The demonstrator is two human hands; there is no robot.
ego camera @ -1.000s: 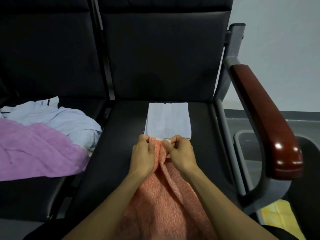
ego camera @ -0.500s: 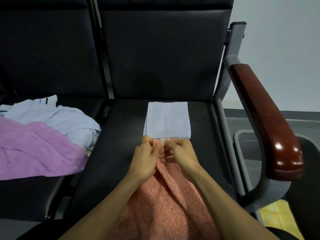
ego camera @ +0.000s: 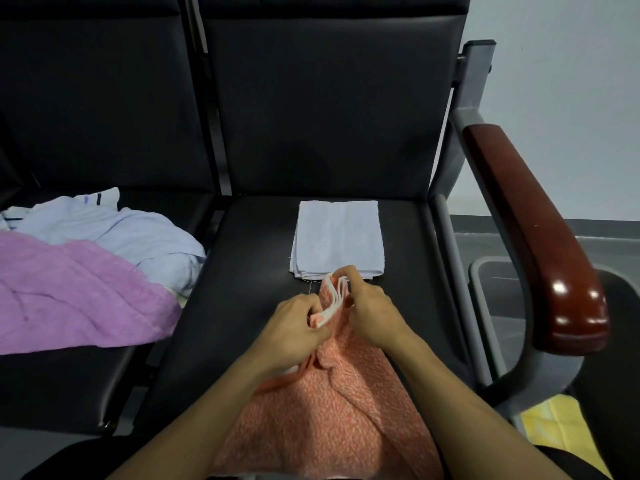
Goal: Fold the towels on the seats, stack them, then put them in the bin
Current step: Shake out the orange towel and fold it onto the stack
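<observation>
Both hands pinch the white edge of the orange towel (ego camera: 322, 410) near the front of the right seat (ego camera: 242, 289): the left hand (ego camera: 294, 327) and the right hand (ego camera: 370, 313). One folded towel (ego camera: 337, 237) lies done behind them. The purple towel (ego camera: 69, 289) and blue towel (ego camera: 114, 233) wait, crumpled, on the left seat. The bin (ego camera: 485, 289) sits beside the seat.

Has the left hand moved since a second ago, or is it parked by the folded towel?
Yes. The left hand has pulled back toward the person, away from the folded light-blue towel, gripping the orange towel.
</observation>
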